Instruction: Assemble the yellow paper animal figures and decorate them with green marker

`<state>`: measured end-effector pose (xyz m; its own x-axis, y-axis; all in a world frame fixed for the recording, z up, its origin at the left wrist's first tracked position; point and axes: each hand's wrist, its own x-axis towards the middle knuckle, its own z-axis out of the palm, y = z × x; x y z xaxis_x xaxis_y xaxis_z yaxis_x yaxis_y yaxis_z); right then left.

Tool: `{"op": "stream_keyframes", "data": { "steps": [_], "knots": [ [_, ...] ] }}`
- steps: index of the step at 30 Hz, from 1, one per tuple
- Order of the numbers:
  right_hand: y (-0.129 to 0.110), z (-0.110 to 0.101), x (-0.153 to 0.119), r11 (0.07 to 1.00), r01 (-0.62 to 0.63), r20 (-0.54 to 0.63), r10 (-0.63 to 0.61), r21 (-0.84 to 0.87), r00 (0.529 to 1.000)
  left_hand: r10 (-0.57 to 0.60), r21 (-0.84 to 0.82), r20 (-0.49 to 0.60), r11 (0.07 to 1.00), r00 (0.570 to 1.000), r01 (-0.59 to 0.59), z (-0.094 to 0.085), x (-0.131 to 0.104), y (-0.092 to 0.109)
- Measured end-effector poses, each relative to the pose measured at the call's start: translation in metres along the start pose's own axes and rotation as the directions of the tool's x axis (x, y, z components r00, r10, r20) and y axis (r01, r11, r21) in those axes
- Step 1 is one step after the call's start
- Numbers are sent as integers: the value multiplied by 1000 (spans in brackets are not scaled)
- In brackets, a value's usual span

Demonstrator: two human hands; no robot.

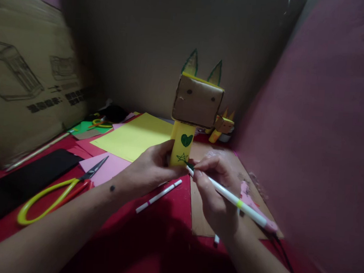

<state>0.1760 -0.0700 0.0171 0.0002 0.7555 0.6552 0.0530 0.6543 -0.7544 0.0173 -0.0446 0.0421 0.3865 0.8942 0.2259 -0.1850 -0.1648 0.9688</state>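
Note:
In the head view my left hand [150,161] is closed round the lower part of a cardboard figure [198,102]. The figure stands upright, with a boxy brown head, two dot eyes, and two pointed ears edged in green. Its yellow tube body [178,146] bears a filled green heart and, below that, a green star outline. My right hand [215,188] grips a white marker [228,193] with a light green band. The marker's green tip is at the body beside the star; whether it touches is hard to tell.
Yellow-handled scissors [58,194], a black flat object [25,184] and yellow paper [138,135] lie on the left. Another white marker [159,196] rests on the red surface. A smaller cardboard figure [224,125] stands behind. Cardboard [201,221] and a pink corded tool [271,226] are right.

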Motion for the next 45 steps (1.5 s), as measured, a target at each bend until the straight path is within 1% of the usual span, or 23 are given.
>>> {"op": "stream_keyframes", "data": {
  "steps": [3,8,12,17,24,29,34,39,45],
  "knots": [
    [2,-1,-1,1000,-12,0,12,17,1000,6,-13,-3,1000,1000,-6,1,0,0],
    [4,-2,-1,998,-7,0,7,58,1000,-4,31,-11,1000,1000,4,2,1,1],
    [1,-1,-1,999,-4,2,4,37,1000,-14,22,-21,1000,1000,15,2,0,1],
    [-3,0,0,1000,-3,-5,3,-14,1000,1,84,-6,996,1000,-1,0,0,-2],
    [-1,-1,-1,999,3,-13,-3,-32,1000,-17,31,-26,999,1000,17,3,0,3],
    [0,-1,-2,1000,-20,-15,20,-17,1000,-26,40,-46,999,999,27,4,1,3],
    [-1,-1,-2,1000,3,-3,-3,-13,1000,-25,-12,-21,1000,999,25,5,1,2],
    [-4,0,-3,999,5,6,-5,-50,1000,-11,10,-24,1000,1000,12,5,1,2],
    [-3,1,-2,998,11,11,-11,-55,1000,-12,12,-18,1000,1000,12,5,1,2]
  ]
}}
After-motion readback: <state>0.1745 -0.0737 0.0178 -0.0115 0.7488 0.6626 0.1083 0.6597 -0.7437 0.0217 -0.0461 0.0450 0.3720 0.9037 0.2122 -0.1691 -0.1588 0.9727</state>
